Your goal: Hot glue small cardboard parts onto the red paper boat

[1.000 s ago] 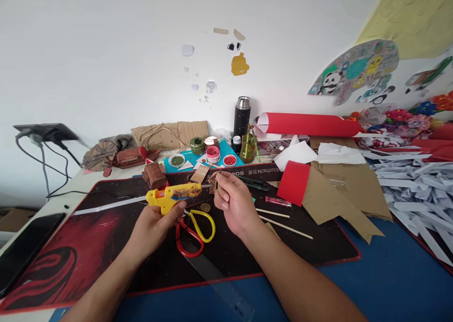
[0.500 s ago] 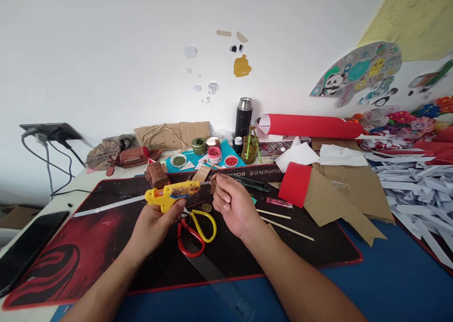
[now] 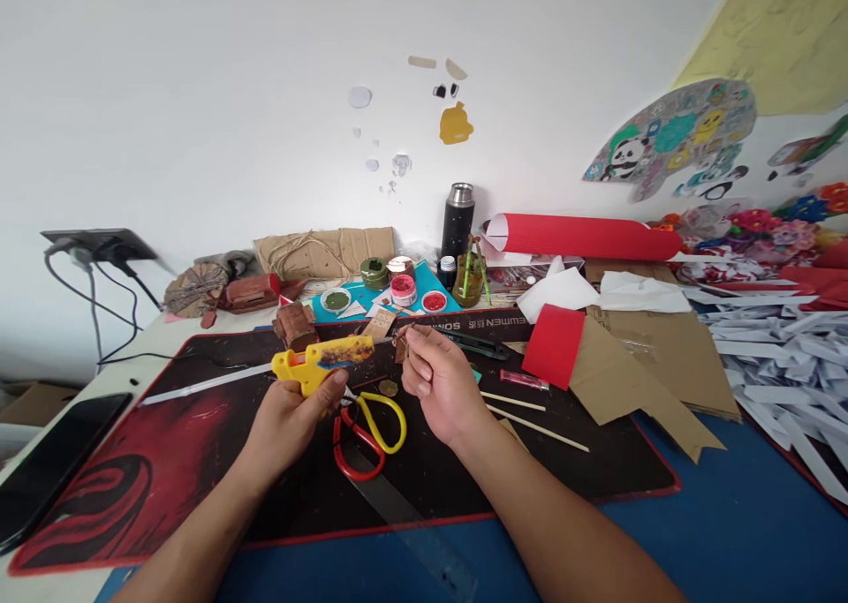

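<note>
My left hand (image 3: pixel 299 418) is wrapped round the grip of a yellow hot glue gun (image 3: pixel 324 358), its nozzle pointing right. A white glue stick (image 3: pixel 208 383) sticks out of the gun's back end. Close to the nozzle, my right hand (image 3: pixel 437 378) pinches a small brown piece (image 3: pixel 401 343), partly hidden by the fingers; its kind is unclear. Below and between the hands lie scissors (image 3: pixel 359 471) with one red and one yellow handle. A clear ruler (image 3: pixel 417 532) lies partly beneath them. Behind the gun stands a small brown craft piece (image 3: pixel 295 325).
Wooden sticks (image 3: pixel 536 426), a green utility knife (image 3: pixel 480 347) and red card (image 3: pixel 554 345) lie right of my right hand. Paint pots (image 3: pixel 402 290) and a black flask (image 3: pixel 458 223) stand at the back. A phone (image 3: pixel 59 462) lies left; paper strips (image 3: pixel 782 365) pile up right.
Both hands, the glue gun and the brown piece keep almost the same place. The whole view has shifted very slightly.
</note>
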